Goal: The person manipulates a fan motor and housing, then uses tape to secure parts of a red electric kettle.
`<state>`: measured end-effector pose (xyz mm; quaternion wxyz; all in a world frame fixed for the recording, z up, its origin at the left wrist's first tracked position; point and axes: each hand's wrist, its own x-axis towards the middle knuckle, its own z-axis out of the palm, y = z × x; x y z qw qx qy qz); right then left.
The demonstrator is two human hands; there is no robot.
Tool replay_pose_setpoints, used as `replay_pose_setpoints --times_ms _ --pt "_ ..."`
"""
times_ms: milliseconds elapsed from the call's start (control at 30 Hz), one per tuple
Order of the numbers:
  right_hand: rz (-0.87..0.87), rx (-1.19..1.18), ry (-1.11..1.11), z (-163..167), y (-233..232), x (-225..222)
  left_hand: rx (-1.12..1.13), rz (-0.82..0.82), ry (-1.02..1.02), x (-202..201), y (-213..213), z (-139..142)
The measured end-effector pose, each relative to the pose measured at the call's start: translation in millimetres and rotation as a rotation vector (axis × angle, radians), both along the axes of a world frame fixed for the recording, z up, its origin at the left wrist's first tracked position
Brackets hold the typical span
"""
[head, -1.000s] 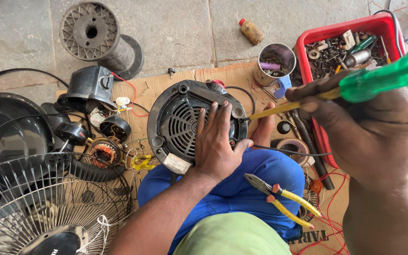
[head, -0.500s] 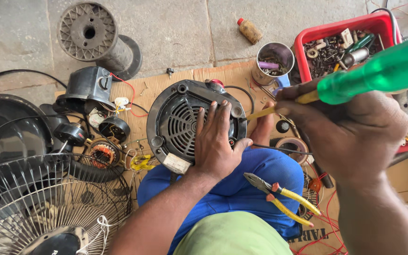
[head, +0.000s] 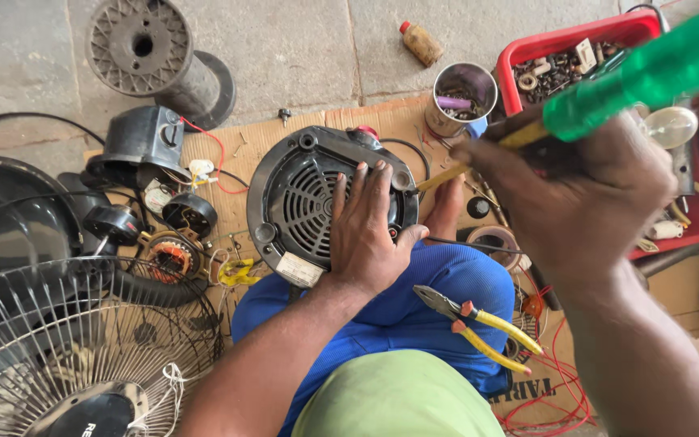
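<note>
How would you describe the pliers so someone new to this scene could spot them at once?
Start at the round black motor housing under the left hand, then drop down to the blue-clad knee below it. The pliers lie on that knee's right side, jaws pointing up-left. Their yellow grips with orange collars set them apart from the green-handled screwdriver in the right hand.

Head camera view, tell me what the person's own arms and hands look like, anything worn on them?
Both are bare: the left hand and right hand wear no gloves, and no rings, watch or bands show. Both forearms are uncovered as far as the frame reaches, with no sleeve in view. No markings or tattoos are visible.
</note>
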<state>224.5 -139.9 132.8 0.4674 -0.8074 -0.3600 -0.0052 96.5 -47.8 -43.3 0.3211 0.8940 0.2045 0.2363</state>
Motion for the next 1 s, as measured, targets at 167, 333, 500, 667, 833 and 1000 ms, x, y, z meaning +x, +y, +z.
replay_pose_setpoints --times_ms 167,333,500,667,833,1000 --pt "0.213 0.197 0.154 -15.7 -4.3 7.8 0.008 0.0 -0.002 2.7 -0.7 -0.4" --pt "0.199 0.109 0.113 -19.6 -15.9 10.2 -0.007 -0.001 -0.008 1.0 -0.4 -2.6" --pt "0.127 0.107 0.061 -18.4 -2.1 7.7 -0.001 0.0 -0.009 1.4 1.6 -1.9" --pt "0.277 -0.038 0.231 10.9 -11.9 6.2 -0.004 -0.002 -0.017 -0.5 1.3 -3.2" --pt "0.09 -0.01 0.075 7.0 3.7 -2.2 -0.015 -0.004 -0.018 0.9 0.2 -2.3" --pt "0.253 0.16 0.372 4.1 -5.2 5.8 0.005 0.017 -0.042 1.9 -0.4 -0.6"
